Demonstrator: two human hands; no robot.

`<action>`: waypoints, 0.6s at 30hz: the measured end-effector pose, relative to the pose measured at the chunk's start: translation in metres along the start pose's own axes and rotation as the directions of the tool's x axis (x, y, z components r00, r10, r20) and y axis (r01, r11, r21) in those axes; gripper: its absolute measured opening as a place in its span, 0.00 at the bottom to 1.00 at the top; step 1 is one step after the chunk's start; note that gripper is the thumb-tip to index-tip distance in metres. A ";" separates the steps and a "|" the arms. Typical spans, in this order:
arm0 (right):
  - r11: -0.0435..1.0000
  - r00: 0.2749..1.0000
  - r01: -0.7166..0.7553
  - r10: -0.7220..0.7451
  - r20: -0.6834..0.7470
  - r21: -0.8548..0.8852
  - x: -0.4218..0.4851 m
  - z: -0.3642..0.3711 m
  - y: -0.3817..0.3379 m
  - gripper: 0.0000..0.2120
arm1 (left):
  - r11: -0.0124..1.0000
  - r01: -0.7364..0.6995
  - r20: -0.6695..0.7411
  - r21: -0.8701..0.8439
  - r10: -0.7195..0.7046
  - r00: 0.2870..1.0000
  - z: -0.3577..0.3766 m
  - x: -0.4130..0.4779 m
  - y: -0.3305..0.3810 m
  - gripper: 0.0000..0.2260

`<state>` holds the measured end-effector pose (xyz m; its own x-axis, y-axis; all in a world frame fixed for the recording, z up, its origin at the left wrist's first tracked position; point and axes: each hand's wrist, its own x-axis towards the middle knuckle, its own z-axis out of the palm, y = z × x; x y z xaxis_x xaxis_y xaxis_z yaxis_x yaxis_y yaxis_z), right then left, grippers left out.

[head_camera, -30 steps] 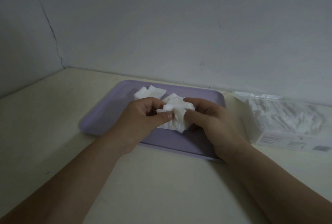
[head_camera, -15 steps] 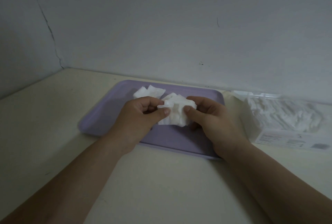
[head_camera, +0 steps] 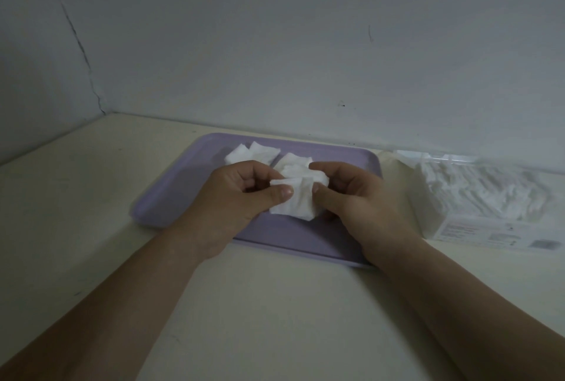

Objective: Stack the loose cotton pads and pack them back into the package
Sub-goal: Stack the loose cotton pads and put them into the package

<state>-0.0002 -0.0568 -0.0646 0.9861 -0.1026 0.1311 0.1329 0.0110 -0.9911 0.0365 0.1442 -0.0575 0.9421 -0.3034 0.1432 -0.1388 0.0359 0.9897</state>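
A small stack of white cotton pads is held between both hands above the lilac tray. My left hand pinches its left edge with thumb on top. My right hand grips its right side, thumb against the front pad. Two more loose pads lie at the back of the tray, and another pad shows just behind the held stack. The clear plastic package, filled with white pads, lies on the table to the right of the tray.
The tray sits on a cream table in a corner. Grey walls close off the back and left sides. The package almost touches the tray's right rim.
The held pads went from a loose bunch to a flatter, more even stack. Both hands shifted their grip slightly and stayed over the tray.
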 end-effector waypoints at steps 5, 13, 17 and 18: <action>0.999 1.000 0.027 -0.027 0.010 0.023 -0.002 0.001 -0.003 0.11 | 1.000 -0.023 -0.011 0.010 0.023 1.000 0.004 0.000 -0.001 0.06; 0.990 0.996 0.004 0.009 0.090 -0.144 -0.005 0.001 -0.004 0.28 | 0.991 -0.006 -0.062 0.135 0.015 0.998 0.003 0.001 -0.005 0.19; 0.931 0.996 0.087 -0.069 0.063 -0.355 -0.003 0.001 0.002 0.25 | 0.983 0.015 -0.024 0.184 -0.011 1.000 0.000 0.002 -0.005 0.29; 0.925 0.995 0.097 -0.080 0.063 -0.367 -0.002 0.001 0.003 0.24 | 0.975 0.003 -0.009 0.223 -0.001 1.000 0.000 0.002 -0.004 0.28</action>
<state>-0.0020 -0.0559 -0.0677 0.9766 -0.0403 0.2111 0.1823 -0.3649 -0.9130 0.0387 0.1435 -0.0609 0.9448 -0.2952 0.1420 -0.2003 -0.1778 0.9635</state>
